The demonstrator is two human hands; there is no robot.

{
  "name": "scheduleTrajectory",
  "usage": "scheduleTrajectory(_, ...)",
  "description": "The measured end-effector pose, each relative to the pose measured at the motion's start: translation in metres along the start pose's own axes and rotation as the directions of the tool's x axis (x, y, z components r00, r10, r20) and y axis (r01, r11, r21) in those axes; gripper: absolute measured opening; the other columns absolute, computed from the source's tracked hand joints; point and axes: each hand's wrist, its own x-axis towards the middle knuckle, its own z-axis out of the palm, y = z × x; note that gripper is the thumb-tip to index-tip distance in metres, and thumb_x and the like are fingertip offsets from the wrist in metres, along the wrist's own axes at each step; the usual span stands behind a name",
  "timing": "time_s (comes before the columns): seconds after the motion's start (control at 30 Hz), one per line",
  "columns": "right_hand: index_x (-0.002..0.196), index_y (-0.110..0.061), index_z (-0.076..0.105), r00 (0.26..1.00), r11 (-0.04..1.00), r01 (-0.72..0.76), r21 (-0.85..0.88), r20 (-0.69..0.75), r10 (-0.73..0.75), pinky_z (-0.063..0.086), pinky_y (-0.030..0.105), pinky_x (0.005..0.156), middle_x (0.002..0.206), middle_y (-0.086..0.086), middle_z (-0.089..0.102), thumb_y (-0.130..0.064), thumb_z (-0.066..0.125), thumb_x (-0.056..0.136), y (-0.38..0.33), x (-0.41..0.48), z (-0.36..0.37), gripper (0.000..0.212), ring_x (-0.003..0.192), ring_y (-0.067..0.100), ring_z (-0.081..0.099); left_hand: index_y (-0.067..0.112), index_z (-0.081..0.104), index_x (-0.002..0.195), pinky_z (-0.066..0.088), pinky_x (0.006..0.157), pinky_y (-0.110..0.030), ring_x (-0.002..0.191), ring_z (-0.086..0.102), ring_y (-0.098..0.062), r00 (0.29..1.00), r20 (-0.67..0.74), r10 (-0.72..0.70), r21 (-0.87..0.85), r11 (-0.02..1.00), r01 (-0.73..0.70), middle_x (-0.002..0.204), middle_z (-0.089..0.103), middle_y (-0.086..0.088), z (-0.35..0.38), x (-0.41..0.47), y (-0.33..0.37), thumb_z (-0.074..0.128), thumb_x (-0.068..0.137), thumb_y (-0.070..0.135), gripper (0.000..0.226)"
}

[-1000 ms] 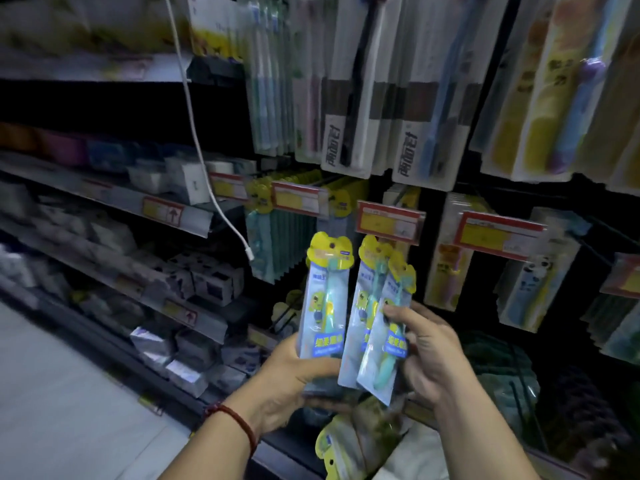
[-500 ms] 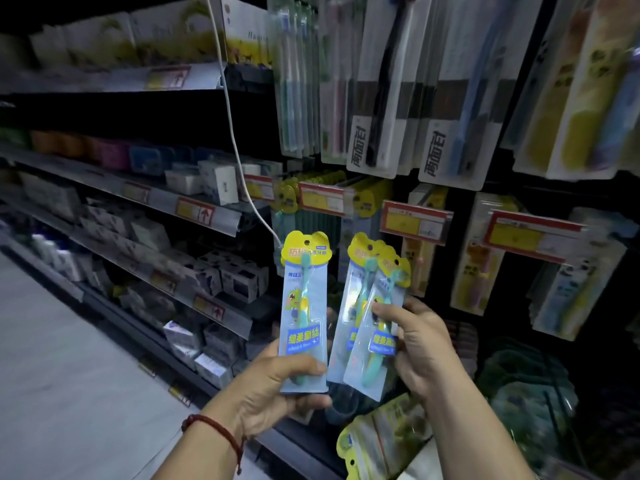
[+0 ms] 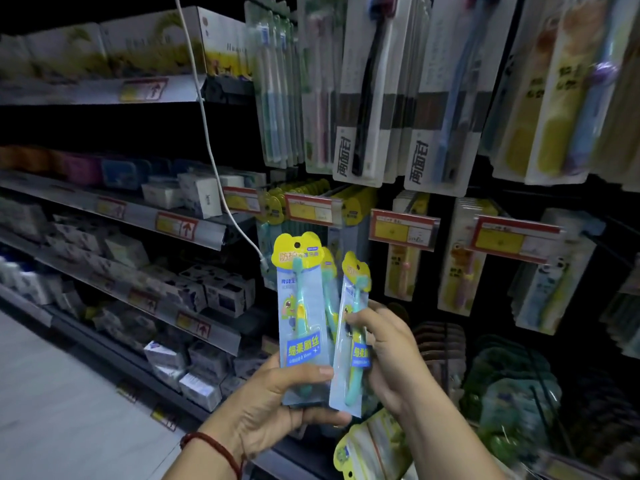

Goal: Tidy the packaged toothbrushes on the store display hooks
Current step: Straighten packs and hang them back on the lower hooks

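Note:
My left hand [image 3: 277, 407] grips the bottom of a blue toothbrush pack with a yellow header [image 3: 300, 306], held upright in front of the display. My right hand [image 3: 388, 351] pinches a second, matching pack [image 3: 351, 341], tilted slightly right; a third pack [image 3: 329, 289] peeks out between the two, and which hand holds it is unclear. Behind them, a row of the same yellow-topped packs [image 3: 304, 195] hangs on a hook with a red and yellow price tag [image 3: 308, 208].
Larger toothbrush packs [image 3: 367, 98] hang on the upper hooks. More packs [image 3: 460, 271] and price tags [image 3: 403, 230] fill the hooks to the right. Shelves of boxed goods [image 3: 221, 292] run off to the left. A white cable [image 3: 207, 133] dangles in front. Floor lies at lower left.
Both hands have lifted the packs higher and brought them closer together. The view has swung left and up along the shelves.

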Motion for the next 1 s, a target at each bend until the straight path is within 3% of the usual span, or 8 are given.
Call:
scheduleTrajectory(0.1,0.078,-0.004,0.061,1.000,0.999,0.006,-0.048,0.017,-0.005,0.052,0.030,0.059,0.064,0.005,0.065,0.004,0.054,0.090,0.006,0.004,0.009,0.015,0.056,0.019,0.062,0.009,0.080,0.103,0.064,0.062,-0.049,0.089,0.075,-0.042,1.000,0.013,-0.011,0.024,1.000,0.011,0.113,0.074,-0.029,-0.003,0.000,0.004,0.075,0.072,-0.003,0.034)
scheduleTrajectory(0.27,0.070,-0.008,0.067,0.999,0.988,0.035,-0.152,0.004,-0.035,0.052,0.030,0.058,0.066,0.008,0.068,0.007,0.053,0.087,0.013,0.016,0.016,0.026,0.055,0.019,0.063,0.003,0.068,0.120,0.061,0.050,-0.044,0.072,0.075,-0.036,0.996,-0.086,0.020,0.044,0.999,-0.016,0.099,0.077,-0.025,-0.009,0.003,0.005,0.074,0.075,0.003,0.045)
scheduleTrajectory(0.33,0.086,-0.008,0.074,0.997,0.973,0.062,-0.224,-0.029,-0.070,0.055,0.037,0.066,0.081,0.011,0.075,0.003,0.055,0.084,0.017,0.022,0.021,0.022,0.067,0.022,0.068,0.002,0.068,0.119,0.060,0.050,-0.044,0.072,0.075,-0.036,0.991,-0.129,0.040,0.059,0.998,-0.033,0.099,0.076,-0.026,-0.012,0.006,0.005,0.075,0.072,0.006,0.048)
scheduleTrajectory(0.43,0.104,-0.012,0.074,0.996,0.961,0.062,-0.270,-0.045,-0.077,0.059,0.042,0.073,0.097,0.013,0.078,0.002,0.055,0.082,0.019,0.027,0.027,0.032,0.078,0.025,0.072,0.001,0.070,0.117,0.060,0.053,-0.044,0.079,0.074,-0.039,0.984,-0.172,0.053,0.088,0.995,-0.038,0.107,0.074,-0.030,-0.020,0.012,0.004,0.084,0.069,0.002,0.049)
scheduleTrajectory(0.53,0.106,-0.019,0.073,0.987,0.939,0.110,-0.325,-0.073,-0.141,0.058,0.036,0.068,0.092,0.007,0.079,0.003,0.060,0.082,0.014,0.031,0.027,0.035,0.074,0.020,0.071,0.007,0.073,0.112,0.061,0.054,-0.042,0.077,0.075,-0.033,0.973,-0.202,0.107,0.155,0.985,-0.076,0.102,0.077,-0.022,-0.028,0.018,0.002,0.072,0.066,0.006,0.046)
scheduleTrajectory(0.73,0.113,-0.030,0.065,0.913,0.763,0.341,-0.550,0.001,-0.408,0.060,0.036,0.085,0.104,-0.008,0.076,-0.005,0.076,0.084,0.009,0.040,0.031,0.040,0.094,0.008,0.072,0.010,0.072,0.108,0.061,0.056,-0.043,0.066,0.072,-0.022,0.941,-0.274,0.199,0.233,0.963,-0.136,0.087,0.078,-0.012,-0.037,0.026,0.000,0.067,0.064,0.008,0.044)
scheduleTrajectory(0.87,0.126,-0.028,0.064,0.826,0.686,0.480,-0.546,0.020,-0.563,0.056,0.022,0.087,0.111,-0.020,0.072,-0.009,0.076,0.088,0.009,0.046,0.041,0.044,0.101,-0.003,0.068,0.009,0.075,0.103,0.061,0.057,-0.047,0.070,0.069,-0.030,0.921,-0.306,0.242,0.184,0.964,-0.192,0.090,0.074,-0.020,-0.042,0.033,-0.002,0.066,0.065,0.006,0.039)
scheduleTrajectory(1.0,0.126,-0.030,0.064,0.786,0.663,0.507,-0.551,-0.020,-0.618,0.055,0.023,0.088,0.111,-0.024,0.071,-0.014,0.073,0.090,0.010,0.056,0.050,0.041,0.102,-0.006,0.066,0.010,0.077,0.101,0.062,0.061,-0.049,0.075,0.069,-0.030,0.915,-0.308,0.262,0.161,0.962,-0.221,0.090,0.073,-0.022,-0.040,0.039,-0.001,0.065,0.067,0.007,0.036)
